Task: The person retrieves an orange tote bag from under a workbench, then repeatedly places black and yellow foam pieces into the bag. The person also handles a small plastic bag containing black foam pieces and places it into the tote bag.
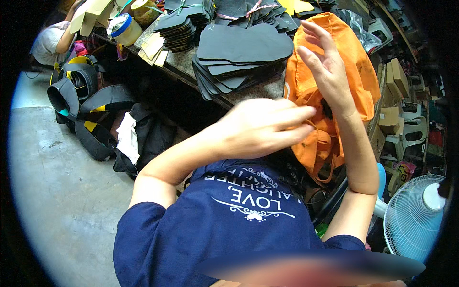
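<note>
Head view showed a stack of black sole-shaped sheets on the worktop, apart from both hands. Nearer the torso, the left hand was blurred, fingers extended; whether its grip pinched anything could not be told. The right hand held its grip spread before an orange bag. The step seemed a free-handed one; lifting a sheet would call for reaching forward.

Left arm bent inward, left hand blurred, right forearm upright, right hand loosely spread
</note>
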`<state>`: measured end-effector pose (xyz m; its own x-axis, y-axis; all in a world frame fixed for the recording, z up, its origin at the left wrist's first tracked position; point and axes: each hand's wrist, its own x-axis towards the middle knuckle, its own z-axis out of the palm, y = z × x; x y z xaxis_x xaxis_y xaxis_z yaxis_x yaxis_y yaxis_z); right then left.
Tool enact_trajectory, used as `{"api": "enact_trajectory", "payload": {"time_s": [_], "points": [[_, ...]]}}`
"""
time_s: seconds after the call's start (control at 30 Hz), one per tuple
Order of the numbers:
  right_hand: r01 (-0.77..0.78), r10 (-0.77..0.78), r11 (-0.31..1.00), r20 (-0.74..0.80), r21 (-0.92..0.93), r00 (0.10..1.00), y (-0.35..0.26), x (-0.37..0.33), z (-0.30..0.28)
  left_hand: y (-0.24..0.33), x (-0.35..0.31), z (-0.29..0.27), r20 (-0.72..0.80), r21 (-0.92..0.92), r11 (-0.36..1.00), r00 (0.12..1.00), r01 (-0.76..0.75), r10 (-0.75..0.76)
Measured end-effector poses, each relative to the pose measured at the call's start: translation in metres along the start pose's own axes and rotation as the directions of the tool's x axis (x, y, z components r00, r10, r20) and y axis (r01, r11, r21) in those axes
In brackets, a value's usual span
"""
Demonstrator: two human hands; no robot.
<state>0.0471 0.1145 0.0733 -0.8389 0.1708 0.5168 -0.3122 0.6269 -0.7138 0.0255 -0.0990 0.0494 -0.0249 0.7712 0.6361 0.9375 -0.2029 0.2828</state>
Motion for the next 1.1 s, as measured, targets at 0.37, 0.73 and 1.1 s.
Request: {"api": "enact_trajectory", "payload": {"time_s": [0.37, 0.73, 1.1], "points": [[-0.774, 0.659, 0.103, 0.540, 0.625, 0.524, -0.043, -0.070, 0.023, -0.060, -0.067, -0.020, -0.365, -0.529, 0.562, 0.427, 0.636, -0.827], [-0.843, 0.718, 0.390, 0.451, 0.369, 0.530, -0.015, -0.019, 0.025, -0.007, -0.058, -0.006, -0.253, -0.517, 0.588, 0.546, 0.621, -0.799], [-0.788, 0.716, 0.498, 0.341, 0.362, 0.609, -0.018, -0.025, 0.032, -0.073, -0.040, -0.018, -0.036, -0.411, 0.442, 0.471, 0.797, -0.881]]}}
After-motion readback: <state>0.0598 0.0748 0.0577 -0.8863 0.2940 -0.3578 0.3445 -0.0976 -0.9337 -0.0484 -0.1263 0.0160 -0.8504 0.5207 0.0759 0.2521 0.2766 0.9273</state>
